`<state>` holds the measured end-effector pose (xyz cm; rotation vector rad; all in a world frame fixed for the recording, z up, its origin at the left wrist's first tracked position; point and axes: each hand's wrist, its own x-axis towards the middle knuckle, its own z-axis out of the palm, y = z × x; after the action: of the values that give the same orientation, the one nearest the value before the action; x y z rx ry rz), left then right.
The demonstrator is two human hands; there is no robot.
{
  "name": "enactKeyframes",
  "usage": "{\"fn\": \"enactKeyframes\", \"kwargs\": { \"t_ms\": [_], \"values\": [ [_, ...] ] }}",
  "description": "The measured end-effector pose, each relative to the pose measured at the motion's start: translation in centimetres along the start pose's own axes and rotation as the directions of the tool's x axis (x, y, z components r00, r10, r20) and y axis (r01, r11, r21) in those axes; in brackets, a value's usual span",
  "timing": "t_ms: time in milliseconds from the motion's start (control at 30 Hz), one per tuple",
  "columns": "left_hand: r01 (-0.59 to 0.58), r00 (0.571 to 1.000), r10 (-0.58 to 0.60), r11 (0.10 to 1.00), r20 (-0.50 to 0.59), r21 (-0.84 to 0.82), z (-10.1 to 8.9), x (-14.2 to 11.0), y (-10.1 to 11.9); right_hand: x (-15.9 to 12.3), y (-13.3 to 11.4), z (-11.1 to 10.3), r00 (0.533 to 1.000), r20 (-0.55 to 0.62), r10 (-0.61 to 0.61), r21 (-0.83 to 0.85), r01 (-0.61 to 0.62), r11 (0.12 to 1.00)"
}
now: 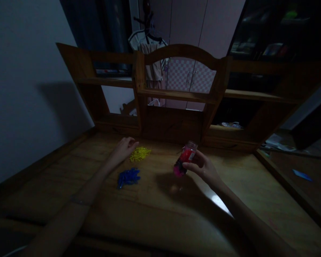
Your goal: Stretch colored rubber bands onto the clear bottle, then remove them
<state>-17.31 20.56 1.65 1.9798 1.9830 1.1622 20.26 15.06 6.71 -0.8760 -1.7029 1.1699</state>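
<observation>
My right hand grips a clear jar and holds it tilted above the wooden desk. Red, black and bright pink contents show through the jar's wall; I cannot make out what the pieces are. Over the desk on the left, my left hand is loosely curled with the thumb apart from the fingers, and nothing shows in it. Beside its fingertips lies a pile of small yellow pieces. Nearer to me is a pile of blue pieces, some of them long and thin.
A wooden shelf unit with cubbyholes and drawers stands along the back of the desk. White wall borders the left side. Clothes hang on a rack behind, before pale cupboards. The room is dim.
</observation>
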Motion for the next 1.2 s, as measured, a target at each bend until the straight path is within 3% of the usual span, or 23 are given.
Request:
{"fn": "enactKeyframes", "kwargs": {
  "t_ms": [167, 300, 533, 733, 867, 1200],
  "values": [
    [0.024, 0.986, -0.026, 1.0, 0.163, 0.017, 0.8, 0.1, -1.0, 0.0, 0.3, -0.4, 0.993, -0.002, -0.12, -0.216, 0.117, 0.969],
    [0.004, 0.98, -0.003, 1.0, 0.201, -0.004, 1.5, -0.1, -0.4, -0.1, 0.9, -0.8, 0.98, -0.046, -0.194, -0.419, 0.157, 0.894],
    [0.025, 0.947, 0.034, 0.984, 0.32, -0.179, 2.0, -1.3, 0.8, -0.1, 2.2, -0.1, 0.961, -0.026, -0.276, -0.514, 0.224, 0.828],
    [-0.121, 0.876, 0.187, 0.978, 0.445, -0.172, 1.7, -2.0, 0.9, -0.3, 2.2, 0.6, 0.945, -0.003, -0.327, -0.54, 0.274, 0.796],
    [-0.25, 0.843, 0.301, 0.953, 0.446, -0.169, 1.9, -2.1, 0.9, -0.3, 2.4, 0.9, 0.946, 0.005, -0.324, -0.559, 0.271, 0.783],
    [-0.367, 0.879, 0.345, 0.93, 0.327, 0.006, 2.7, -0.8, 0.4, -0.6, 2.1, 1.3, 0.952, 0.06, -0.302, -0.529, 0.287, 0.799]
  ]
}}
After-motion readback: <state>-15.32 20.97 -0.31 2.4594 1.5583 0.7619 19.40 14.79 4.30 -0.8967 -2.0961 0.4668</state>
